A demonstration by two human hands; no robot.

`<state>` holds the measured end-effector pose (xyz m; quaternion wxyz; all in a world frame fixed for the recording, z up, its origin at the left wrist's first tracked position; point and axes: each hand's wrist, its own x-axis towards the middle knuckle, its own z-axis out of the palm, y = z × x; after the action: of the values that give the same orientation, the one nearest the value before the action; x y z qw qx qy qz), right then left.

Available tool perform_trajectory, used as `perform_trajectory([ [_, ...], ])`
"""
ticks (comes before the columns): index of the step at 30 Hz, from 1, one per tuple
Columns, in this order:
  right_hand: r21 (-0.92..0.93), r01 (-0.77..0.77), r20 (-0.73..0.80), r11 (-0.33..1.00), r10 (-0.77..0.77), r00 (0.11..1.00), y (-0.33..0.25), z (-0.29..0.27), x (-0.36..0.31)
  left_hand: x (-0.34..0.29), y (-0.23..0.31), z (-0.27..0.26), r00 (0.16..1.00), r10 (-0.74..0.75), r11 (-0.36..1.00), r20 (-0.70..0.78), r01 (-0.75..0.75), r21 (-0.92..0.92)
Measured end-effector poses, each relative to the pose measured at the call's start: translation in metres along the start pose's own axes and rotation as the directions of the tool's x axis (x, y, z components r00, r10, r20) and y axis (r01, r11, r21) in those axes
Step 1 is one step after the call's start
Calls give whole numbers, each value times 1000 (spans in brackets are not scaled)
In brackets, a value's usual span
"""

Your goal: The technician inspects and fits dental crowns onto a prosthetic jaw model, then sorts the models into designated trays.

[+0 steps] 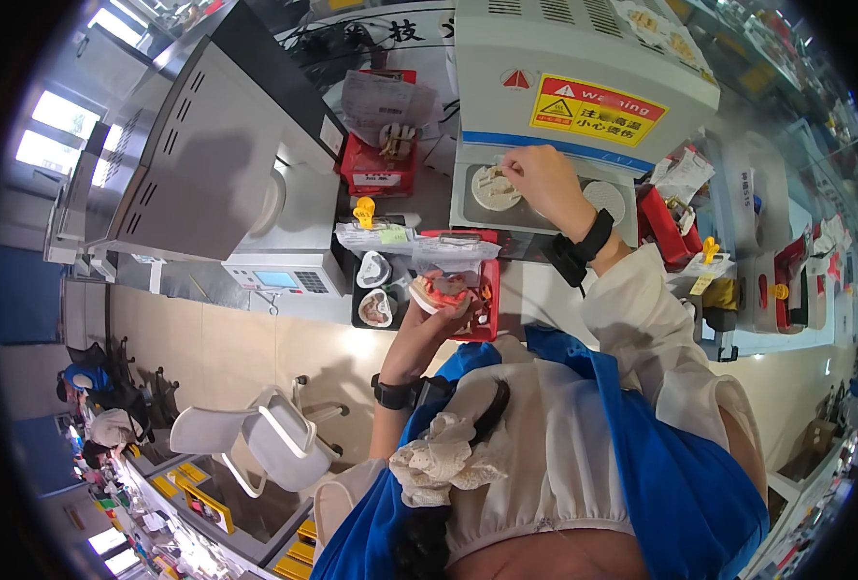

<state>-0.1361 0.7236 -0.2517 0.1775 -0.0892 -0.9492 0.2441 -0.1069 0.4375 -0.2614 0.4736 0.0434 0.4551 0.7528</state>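
Note:
My left hand (425, 336) is closed around a dental model (441, 293) with a pale base and red parts, holding it over a red tray (488, 307). My right hand (549, 182) reaches to the grey ledge of the large furnace. Its fingertips are pinched together at the upper right of a round, cream-coloured plate (495, 200) with small pale pieces on it. Whatever lies between those fingertips is too small to make out. To the right of that plate, partly behind my wrist, lies a second pale round plate (604, 199).
The furnace (584, 58) with a yellow and red warning label rises behind the ledge. A dark tray holds two dental models (375, 307) on the left. Red bins (379, 179) stand at the back left and right. A grey machine (274, 273) with a small screen sits farther left.

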Motion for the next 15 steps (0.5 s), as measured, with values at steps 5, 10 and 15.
perform_trajectory([
  [5,58,46,-86,997,-41,995,-14,-21,-13,13,5,9,991,49,998,126,-45,-36],
  [10,102,269,-313,958,-225,923,-51,-62,-46,24,28,46,967,176,980,185,-155,-125],
  [15,-169,443,-367,880,-474,800,-55,-96,-73,23,41,83,898,316,948,305,-290,-129],
])
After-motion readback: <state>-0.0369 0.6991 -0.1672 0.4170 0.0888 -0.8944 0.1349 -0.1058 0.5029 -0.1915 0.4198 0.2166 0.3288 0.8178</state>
